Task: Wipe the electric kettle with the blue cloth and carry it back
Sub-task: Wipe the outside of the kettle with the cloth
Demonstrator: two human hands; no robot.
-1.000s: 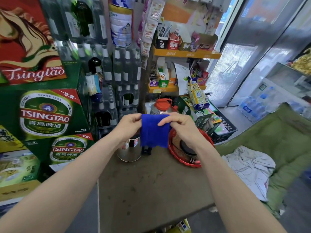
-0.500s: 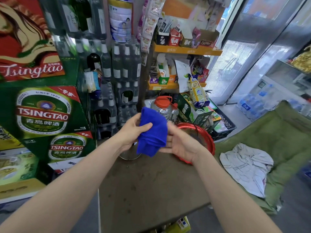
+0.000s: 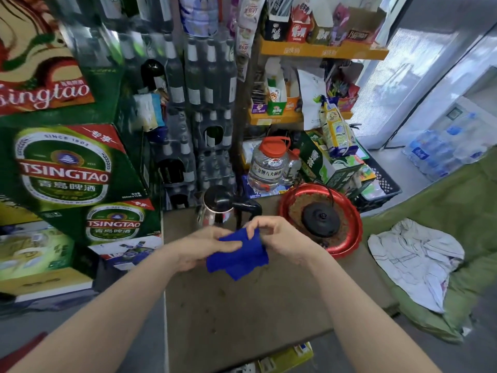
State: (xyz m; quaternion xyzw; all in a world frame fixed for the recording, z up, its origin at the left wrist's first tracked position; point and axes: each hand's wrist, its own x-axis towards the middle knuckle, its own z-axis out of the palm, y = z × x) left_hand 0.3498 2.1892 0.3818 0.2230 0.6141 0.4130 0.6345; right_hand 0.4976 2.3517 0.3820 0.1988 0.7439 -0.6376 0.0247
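A person is standing at a brown bench (image 3: 242, 305) in a crowded shop. Both hands are holding the blue cloth (image 3: 238, 255) above the bench: the left hand (image 3: 204, 244) is gripping its left side, and the right hand (image 3: 279, 238) is pinching its top edge, seemingly folding it. The electric kettle (image 3: 219, 208) is standing just beyond, untouched, left of its base on a red tray (image 3: 347, 238). Wiping is not yet starting; next, one hand needs to steady the kettle.
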